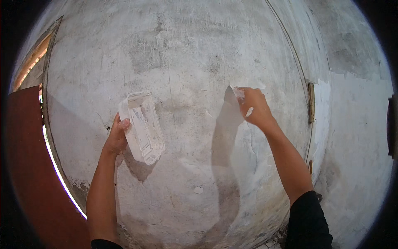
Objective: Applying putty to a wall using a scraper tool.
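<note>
My left hand (pixel 119 133) grips the side of a white plastic tub (pixel 127 132), thumb on its rim. The tub is tilted with its mouth towards me, and white filler paste (pixel 146 137) coats its inside. At the right, my right hand (pixel 256 107) is closed around a putty knife (pixel 233 89) whose thin edge lies close to the grey plastered wall (pixel 186 71); whether it touches I cannot tell. The handle is hidden in my fist. White paste is smeared on my fingers and the back of that hand. Pale filler patches and a thin crack mark the wall around it.
A dark red door (pixel 28 149) stands at the left, with daylight in the gap by its frame (pixel 46 71). A cable (pixel 289 39) runs down the right side to a wooden strip (pixel 311 102). Beyond the corner is another wall (pixel 351 118), partly coated white.
</note>
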